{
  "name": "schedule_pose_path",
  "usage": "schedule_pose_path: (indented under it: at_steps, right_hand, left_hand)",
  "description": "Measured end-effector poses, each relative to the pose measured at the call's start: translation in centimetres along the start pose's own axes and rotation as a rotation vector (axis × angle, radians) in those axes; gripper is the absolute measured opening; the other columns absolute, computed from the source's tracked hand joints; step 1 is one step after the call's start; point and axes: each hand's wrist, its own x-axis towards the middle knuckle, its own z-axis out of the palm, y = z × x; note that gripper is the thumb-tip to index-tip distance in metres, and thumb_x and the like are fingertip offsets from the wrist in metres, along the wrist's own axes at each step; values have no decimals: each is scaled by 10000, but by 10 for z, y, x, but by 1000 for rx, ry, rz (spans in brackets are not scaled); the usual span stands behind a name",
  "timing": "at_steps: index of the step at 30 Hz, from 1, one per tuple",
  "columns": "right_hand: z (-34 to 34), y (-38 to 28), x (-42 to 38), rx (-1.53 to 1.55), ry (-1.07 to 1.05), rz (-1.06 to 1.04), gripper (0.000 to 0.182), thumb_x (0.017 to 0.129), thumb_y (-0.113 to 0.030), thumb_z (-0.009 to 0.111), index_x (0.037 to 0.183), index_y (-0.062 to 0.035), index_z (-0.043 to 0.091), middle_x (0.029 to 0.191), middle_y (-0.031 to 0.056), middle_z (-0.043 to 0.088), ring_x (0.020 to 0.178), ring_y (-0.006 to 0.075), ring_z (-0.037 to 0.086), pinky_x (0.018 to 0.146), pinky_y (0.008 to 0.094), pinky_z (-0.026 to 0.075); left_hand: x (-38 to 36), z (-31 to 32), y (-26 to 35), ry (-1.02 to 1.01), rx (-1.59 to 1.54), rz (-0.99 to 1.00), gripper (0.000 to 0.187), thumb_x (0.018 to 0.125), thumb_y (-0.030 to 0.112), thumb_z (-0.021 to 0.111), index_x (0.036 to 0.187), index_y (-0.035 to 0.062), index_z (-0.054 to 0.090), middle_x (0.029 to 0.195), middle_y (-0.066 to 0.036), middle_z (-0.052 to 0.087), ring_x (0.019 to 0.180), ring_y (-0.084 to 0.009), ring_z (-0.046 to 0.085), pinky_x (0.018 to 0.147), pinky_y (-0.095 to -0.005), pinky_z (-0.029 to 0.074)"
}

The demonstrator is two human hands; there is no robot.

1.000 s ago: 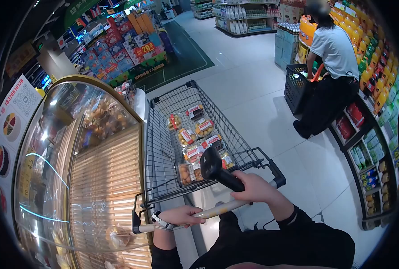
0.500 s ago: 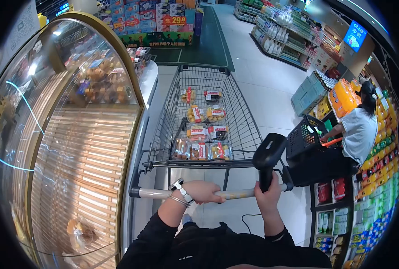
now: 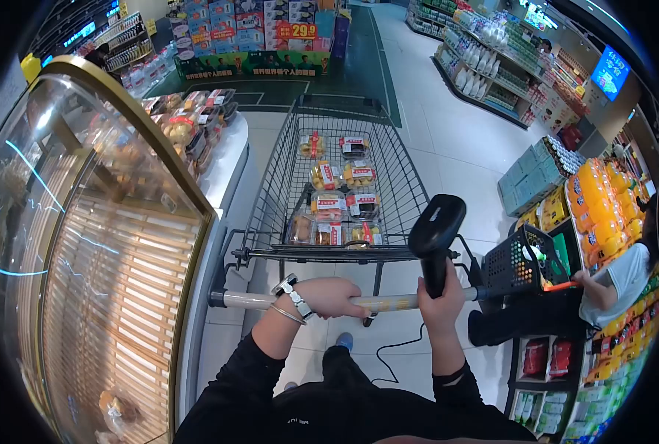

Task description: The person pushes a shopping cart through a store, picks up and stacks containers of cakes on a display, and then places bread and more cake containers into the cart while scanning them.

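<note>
The person's left hand [image 3: 328, 297], with a white-banded watch [image 3: 292, 294] on the wrist, is curled around the pale handle [image 3: 389, 304] of a shopping cart, fingers wrapped over the bar. Beside it, at the right end of the bar, the right hand [image 3: 442, 296] is closed around the grip of a black handheld scanner [image 3: 437, 228], whose broad head points up and forward. A dark cable [image 3: 392, 348] loops below the right forearm; where it ends cannot be told. To the left stands a curved glass display case [image 3: 115, 296] with wooden slats. Ahead, the wire cart [image 3: 402, 185] carries clear food packs [image 3: 329, 201] with red and white labels, laid in rows on its floor. To the right, another person in a white top [image 3: 619, 287] is by a black basket [image 3: 511, 265]. Beyond are orange bottles [image 3: 594, 203], then stacked boxes [image 3: 248, 22] with a 29.9 sign [image 3: 302, 30].
</note>
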Motion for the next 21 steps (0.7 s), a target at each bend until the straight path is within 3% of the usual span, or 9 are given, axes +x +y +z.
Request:
schedule_pose_path:
  at_steps: [3, 5, 6, 8, 10, 14, 18, 21]
  right_hand:
    - [21, 13, 54, 76, -26, -18, 519, 615, -64, 673, 1125, -56, 576, 806, 146, 616, 729, 305, 615, 665, 352, 487]
    - [33, 21, 86, 42, -101, -11, 512, 627, -81, 668, 1129, -61, 572, 804, 141, 618, 733, 312, 612, 659, 369, 485]
    - [41, 24, 100, 27, -119, -1, 518, 632, -89, 663, 1138, -63, 557, 803, 144, 619, 732, 318, 609, 657, 384, 484]
    - [63, 39, 124, 28, -117, -37, 532, 633, -88, 663, 1151, -68, 543, 808, 142, 619, 733, 317, 608, 655, 388, 484]
    - [84, 48, 147, 27, -121, -79, 547, 634, -88, 662, 1164, -73, 529, 813, 140, 619, 734, 315, 607, 653, 393, 484]
    - [128, 55, 195, 7, -147, -129, 559, 637, -67, 659, 1174, -72, 505, 889, 144, 603, 808, 310, 593, 683, 399, 480]
    - [179, 74, 242, 7, -63, -222, 484, 651, -48, 652, 1116, -51, 517, 931, 144, 581, 848, 314, 574, 708, 403, 468]
    - [209, 87, 283, 20, -146, -124, 441, 658, -51, 652, 1079, -41, 522, 909, 133, 576, 831, 322, 569, 701, 401, 461]
  left_hand:
    - [26, -40, -7, 18, -58, -81, 511, 781, 539, 578, 863, 35, 580, 600, -50, 557, 481, -159, 544, 460, -295, 430]
    - [35, -55, -11, 434, 202, -26, 535, 727, 588, 605, 862, 71, 592, 654, -68, 600, 554, -202, 596, 517, -329, 456]
    - [32, -68, -6, 510, 352, -118, 542, 687, 616, 614, 869, 105, 603, 720, -77, 633, 647, -242, 630, 568, -358, 473]
    - [23, -95, -22, 415, 586, -311, 508, 673, 601, 620, 874, 134, 624, 728, -82, 636, 679, -263, 632, 580, -373, 479]
    - [3, -126, -37, 460, 601, -465, 453, 656, 564, 634, 838, 150, 657, 705, -84, 635, 671, -281, 627, 589, -384, 485]
    - [14, -173, -68, 634, 545, -538, 375, 640, 509, 616, 736, 154, 683, 605, -77, 608, 597, -274, 613, 553, -386, 475]
    - [39, -222, -91, 706, 525, -589, 341, 614, 453, 604, 715, 137, 685, 636, -86, 623, 627, -286, 622, 563, -387, 486]
    - [63, -258, -108, 743, 502, -628, 316, 581, 427, 626, 701, 140, 686, 631, -80, 625, 626, -271, 627, 560, -383, 489]
